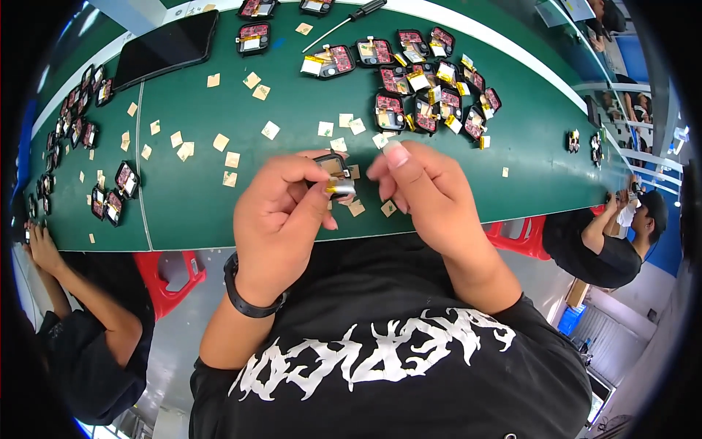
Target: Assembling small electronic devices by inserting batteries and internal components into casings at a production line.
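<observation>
My left hand point(281, 212) is closed around a small black device housing point(319, 159). A silver battery with yellow tape point(341, 187) lies against the housing, under my left thumb. My right hand point(431, 186) is just to the right, apart from the housing, with its fingers curled and the thumb laid over them. A small pale square point(380, 140) shows at the right thumb's tip; whether it is pinched there or lies on the table, I cannot tell. Several more pale adhesive squares point(357, 208) lie on the green table beneath my hands.
Black housings with red circuit boards and batteries point(390, 111) cluster at the back right; others point(113, 207) lie at the left. A screwdriver point(344, 26) and a black flat panel point(167, 50) lie at the back. Co-workers sit at left point(88, 322) and right point(607, 245).
</observation>
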A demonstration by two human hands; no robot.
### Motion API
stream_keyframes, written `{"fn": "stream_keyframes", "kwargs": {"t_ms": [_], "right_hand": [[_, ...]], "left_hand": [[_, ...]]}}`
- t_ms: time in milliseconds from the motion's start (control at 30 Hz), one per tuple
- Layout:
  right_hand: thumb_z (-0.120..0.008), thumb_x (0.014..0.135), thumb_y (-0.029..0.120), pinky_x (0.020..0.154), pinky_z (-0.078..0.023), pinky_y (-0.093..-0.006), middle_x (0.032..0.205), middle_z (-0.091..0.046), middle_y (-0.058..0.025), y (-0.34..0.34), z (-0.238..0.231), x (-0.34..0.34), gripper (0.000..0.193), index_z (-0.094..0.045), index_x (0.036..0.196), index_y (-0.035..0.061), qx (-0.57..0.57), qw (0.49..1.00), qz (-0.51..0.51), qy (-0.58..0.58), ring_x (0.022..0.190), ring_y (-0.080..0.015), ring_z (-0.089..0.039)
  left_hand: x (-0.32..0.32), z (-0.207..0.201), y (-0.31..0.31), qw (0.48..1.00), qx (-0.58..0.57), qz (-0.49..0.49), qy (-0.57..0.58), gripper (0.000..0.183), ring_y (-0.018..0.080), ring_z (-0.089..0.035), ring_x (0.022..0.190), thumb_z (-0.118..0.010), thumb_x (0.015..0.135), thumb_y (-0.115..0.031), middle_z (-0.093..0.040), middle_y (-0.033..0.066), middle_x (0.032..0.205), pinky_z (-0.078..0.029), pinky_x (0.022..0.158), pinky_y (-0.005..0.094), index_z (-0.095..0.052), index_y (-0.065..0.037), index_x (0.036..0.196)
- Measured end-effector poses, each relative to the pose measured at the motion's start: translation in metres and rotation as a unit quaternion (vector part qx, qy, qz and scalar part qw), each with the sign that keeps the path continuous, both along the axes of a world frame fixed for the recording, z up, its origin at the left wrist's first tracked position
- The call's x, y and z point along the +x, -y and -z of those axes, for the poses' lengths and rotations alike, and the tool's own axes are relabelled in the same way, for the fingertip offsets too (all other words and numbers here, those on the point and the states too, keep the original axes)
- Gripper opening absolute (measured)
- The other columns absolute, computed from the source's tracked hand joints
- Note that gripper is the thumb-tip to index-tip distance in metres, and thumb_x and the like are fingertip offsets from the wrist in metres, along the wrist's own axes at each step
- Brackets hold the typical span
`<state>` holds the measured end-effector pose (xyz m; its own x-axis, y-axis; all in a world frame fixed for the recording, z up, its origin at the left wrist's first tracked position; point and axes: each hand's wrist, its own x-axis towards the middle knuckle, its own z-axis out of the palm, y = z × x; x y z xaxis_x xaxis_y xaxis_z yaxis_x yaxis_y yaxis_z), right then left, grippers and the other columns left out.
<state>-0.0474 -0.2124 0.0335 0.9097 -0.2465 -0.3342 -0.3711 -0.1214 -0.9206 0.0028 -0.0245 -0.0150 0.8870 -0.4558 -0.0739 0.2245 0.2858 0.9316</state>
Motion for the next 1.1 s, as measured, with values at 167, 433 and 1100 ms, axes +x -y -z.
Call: {"fn": "stream_keyframes", "kwargs": {"t_ms": [167,433,1100], "right_hand": [[-0.057,0.105,0.014,0.059,-0.04,-0.0213,0.086,-0.066,-0.0039,0.0,-0.01,-0.009,0.025,-0.05,0.126,0.0029,0.104,0.992,-0.068,0.018,0.068,-0.005,-0.051],[-0.06,0.1,0.004,0.05,-0.042,-0.0232,0.083,-0.07,-0.0062,-0.006,-0.021,-0.005,0.021,-0.044,0.114,0.0032,0.101,0.991,-0.055,-0.062,0.058,-0.0049,-0.054],[-0.072,0.094,0.004,0.049,-0.036,-0.0202,0.066,-0.063,-0.0008,-0.007,0.005,-0.01,0.024,-0.048,0.097,0.0032,0.008,0.998,-0.051,0.034,0.059,0.0006,-0.049]], "left_hand": [[-0.001,-0.002,0.001,1.0,0.011,0.017,0.019,0.013,0.0129,-0.068,0.09,-0.057,0.099,0.008,-0.064,0.0161,0.128,-0.059,0.068,0.0245,-0.065,0.0,0.107],[-0.002,0.005,0.001,0.988,0.101,-0.014,0.118,0.016,0.0164,-0.07,0.089,-0.061,0.091,0.009,-0.07,0.0175,0.12,-0.056,0.075,0.027,-0.071,0.0,0.099],[0.0,0.001,-0.002,0.999,0.006,0.039,-0.001,0.021,0.0087,-0.065,0.091,-0.059,0.093,0.012,-0.069,0.0106,0.111,-0.052,0.075,0.0238,-0.06,0.002,0.111]]}}
